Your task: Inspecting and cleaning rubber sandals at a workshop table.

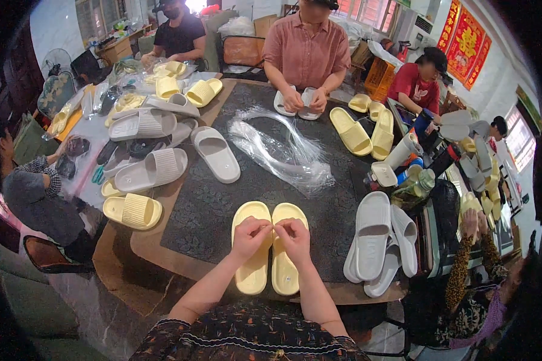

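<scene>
A pair of pale yellow slide slippers (251,278) lies side by side on the table in front of me, toes pointing away. Over their straps, my left hand (250,238) and my right hand (294,239) meet, fingertips pinched close together at the gap between the two slippers. Whatever is between the fingers is too small to make out. Beyond the slippers a loose bundle of clear plastic strands (312,171) curves across the dark table mat (193,210). One grey slide slipper (218,157) rests left of that bundle.
Stacked grey slippers (372,228) stand at my right, near bottles and a jar (420,183). A heap of grey and yellow slippers (153,170) covers the left side. Across the table, a person in a pink shirt (307,48) handles grey slippers; other people work around.
</scene>
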### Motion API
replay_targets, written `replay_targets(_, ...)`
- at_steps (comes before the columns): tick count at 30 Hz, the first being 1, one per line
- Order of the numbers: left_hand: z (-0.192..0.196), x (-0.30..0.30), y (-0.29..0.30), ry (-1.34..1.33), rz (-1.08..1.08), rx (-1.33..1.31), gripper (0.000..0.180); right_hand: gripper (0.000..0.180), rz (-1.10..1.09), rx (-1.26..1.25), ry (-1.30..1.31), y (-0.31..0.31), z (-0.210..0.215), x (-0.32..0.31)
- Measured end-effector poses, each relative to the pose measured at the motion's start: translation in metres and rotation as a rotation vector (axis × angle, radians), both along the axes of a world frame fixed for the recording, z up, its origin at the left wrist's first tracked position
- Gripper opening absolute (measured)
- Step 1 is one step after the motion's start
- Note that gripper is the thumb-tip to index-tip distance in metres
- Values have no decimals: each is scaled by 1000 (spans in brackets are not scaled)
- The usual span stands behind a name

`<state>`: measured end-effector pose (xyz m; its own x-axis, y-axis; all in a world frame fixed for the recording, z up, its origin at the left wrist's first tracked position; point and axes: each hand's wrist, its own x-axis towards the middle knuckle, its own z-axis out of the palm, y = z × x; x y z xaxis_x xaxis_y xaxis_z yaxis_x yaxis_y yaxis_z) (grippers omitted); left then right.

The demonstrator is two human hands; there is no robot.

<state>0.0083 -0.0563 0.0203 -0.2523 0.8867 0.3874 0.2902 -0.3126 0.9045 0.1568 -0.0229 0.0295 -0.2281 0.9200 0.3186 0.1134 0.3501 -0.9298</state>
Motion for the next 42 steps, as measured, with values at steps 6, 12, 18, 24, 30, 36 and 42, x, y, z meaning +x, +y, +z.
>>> replay_targets(6,0,1,0,22,-15,-21,10,6,-68,-252,309,5,-14,3)
replay_targets(12,-3,-1,1,-4,-8,20,10,7,-19,-34,21,2,-8,1)
replay_targets(18,-3,-1,1,45,-14,18,10,5,-42,-162,220,4,-9,0)
replay_targets(24,1,1,1,32,-8,22,10,7,-73,-281,360,8,-14,2)
replay_targets(30,-3,0,0,29,0,0,11,6,-13,6,36,3,-13,-1)
replay_targets(36,-3,0,0,48,0,-2,11,8,-11,6,20,1,-12,1)
replay_targets(42,-5,1,1,46,9,20,10,8,-76,-228,317,6,-19,2)
